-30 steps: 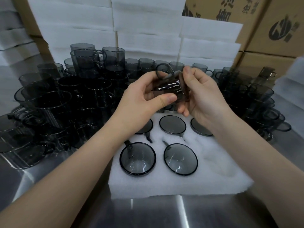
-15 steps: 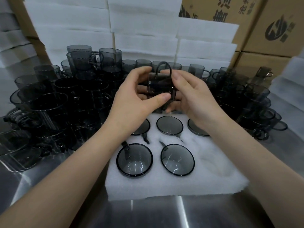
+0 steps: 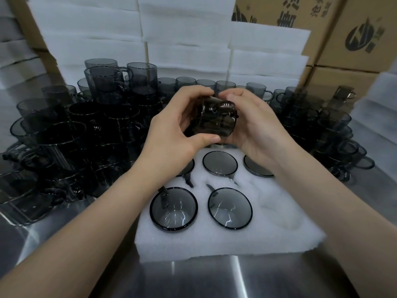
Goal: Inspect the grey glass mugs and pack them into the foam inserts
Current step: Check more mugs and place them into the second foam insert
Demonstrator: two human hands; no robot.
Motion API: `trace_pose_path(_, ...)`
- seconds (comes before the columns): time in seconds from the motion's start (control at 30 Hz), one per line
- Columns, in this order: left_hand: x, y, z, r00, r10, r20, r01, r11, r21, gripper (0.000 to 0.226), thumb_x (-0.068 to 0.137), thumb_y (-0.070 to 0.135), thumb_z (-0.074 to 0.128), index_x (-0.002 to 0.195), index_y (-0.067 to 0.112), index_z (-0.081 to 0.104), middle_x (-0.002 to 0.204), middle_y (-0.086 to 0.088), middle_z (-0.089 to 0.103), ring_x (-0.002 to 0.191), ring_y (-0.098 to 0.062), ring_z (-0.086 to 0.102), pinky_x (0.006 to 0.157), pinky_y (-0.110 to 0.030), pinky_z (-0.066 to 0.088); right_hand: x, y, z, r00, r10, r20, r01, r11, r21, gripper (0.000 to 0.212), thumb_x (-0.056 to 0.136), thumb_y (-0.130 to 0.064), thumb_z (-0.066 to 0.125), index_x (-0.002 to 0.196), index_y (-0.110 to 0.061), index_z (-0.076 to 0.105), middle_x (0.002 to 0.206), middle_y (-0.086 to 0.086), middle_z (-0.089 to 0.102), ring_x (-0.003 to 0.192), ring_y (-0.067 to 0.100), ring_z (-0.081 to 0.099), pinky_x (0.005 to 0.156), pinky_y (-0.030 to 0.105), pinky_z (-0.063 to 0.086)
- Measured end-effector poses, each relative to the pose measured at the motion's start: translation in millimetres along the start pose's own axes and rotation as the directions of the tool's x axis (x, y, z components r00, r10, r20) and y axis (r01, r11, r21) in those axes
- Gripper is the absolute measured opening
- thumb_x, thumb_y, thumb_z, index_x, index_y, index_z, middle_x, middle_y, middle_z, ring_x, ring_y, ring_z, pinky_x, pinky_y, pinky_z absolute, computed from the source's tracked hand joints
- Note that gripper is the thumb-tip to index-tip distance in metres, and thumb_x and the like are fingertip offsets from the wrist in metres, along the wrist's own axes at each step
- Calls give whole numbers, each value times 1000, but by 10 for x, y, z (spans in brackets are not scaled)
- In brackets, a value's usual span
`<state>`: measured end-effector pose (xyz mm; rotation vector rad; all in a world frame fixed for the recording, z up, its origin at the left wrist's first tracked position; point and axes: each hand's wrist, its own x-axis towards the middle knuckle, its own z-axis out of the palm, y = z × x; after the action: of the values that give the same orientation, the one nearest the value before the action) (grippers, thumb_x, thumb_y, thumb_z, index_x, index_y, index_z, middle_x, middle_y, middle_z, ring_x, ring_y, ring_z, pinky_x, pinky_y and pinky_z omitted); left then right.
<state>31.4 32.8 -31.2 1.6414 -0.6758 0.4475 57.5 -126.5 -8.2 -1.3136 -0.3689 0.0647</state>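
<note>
Several grey mugs (image 3: 229, 208) in foam insert (image 3: 225, 244)

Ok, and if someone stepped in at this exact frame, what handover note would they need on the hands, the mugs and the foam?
Left hand: grips the held grey glass mug from its left.
Right hand: grips the same mug from its right; the mug is tilted, above the back row.
Foam insert lies on the steel table.
Done: five seated mugs, three at the back and two in front.
Left: finish checking the held mug; the empty front-right pocket looks like its place. Then the loose mugs piled left and right, using the spare foam stacked behind.
</note>
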Motion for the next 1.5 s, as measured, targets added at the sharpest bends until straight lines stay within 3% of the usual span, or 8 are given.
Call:
trace_pose_path(0.27,4,15,22,993,53,103,-67,988,138,73,72,-1,67,135,30,43,146,7,44,139,-9,39,114,-42,35,0,0,-1,997,-21,-73,26,997,74,12,99,-9,48,97,-17,57,83,4,64,73,17,63,59,40,57)
trace_pose_path(0.4,28,34,-6,975,-207,81,217,966,-138,77,74,19,57,145,31,30,143,13,43,123,-11,56,99,-32,50,8,52,-31,973,-209,-97,203,976,-76,14,90,-14,59,103,-19,64,97,5,62,92,18,61,75,37,56)
trace_pose_path(0.57,58,19,8,955,-297,2,295,947,-126,45,78,35,68,120,20,61,107,5,72,101,-12,69,80,-35,57,-17,71,-3,929,-369,-18,346,884,-314,23,82,-16,67,104,-22,68,100,-4,67,95,5,64,85,22,49)
trace_pose_path(0.77,18,32,-32,968,-222,-117,218,975,-43,53,69,21,81,118,12,62,110,-1,69,98,-15,69,87,-41,57,-33,72,9,992,-124,33,128,944,-304,16,87,-26,61,101,-20,65,95,0,67,79,11,66,62,29,54)
trace_pose_path(1.0,-18,90,23,992,-128,-19,129,976,177,60,65,23,84,120,21,59,113,10,65,103,-12,65,92,-39,54,-21,47,-1,997,-61,-50,50,980,-191,24,93,-27,61,70,-21,56,75,5,61,63,18,63,48,30,51)
trace_pose_path(1.17,-23,100,52,997,-23,70,-2,943,334,68,67,14,86,128,20,55,121,12,59,111,-2,56,100,-35,47,7,19,-17,993,14,-117,-27,994,-108,25,96,-17,58,72,-18,55,60,-3,60,52,11,59,43,25,48)
trace_pose_path(1.33,-25,82,61,999,-16,46,5,975,221,80,66,16,81,131,29,37,132,11,53,117,-7,58,100,-39,49,5,13,-21,998,14,-65,-16,999,-34,15,100,-20,51,94,-14,63,84,4,69,72,17,68,54,32,55)
trace_pose_path(1.5,-14,42,36,991,-75,-110,82,995,60,59,67,16,79,117,29,50,124,4,57,105,-15,64,95,-37,52,9,-4,-26,1000,-13,11,13,1000,23,44,97,-34,48,128,-4,58,125,18,63,114,32,61,86,44,55)
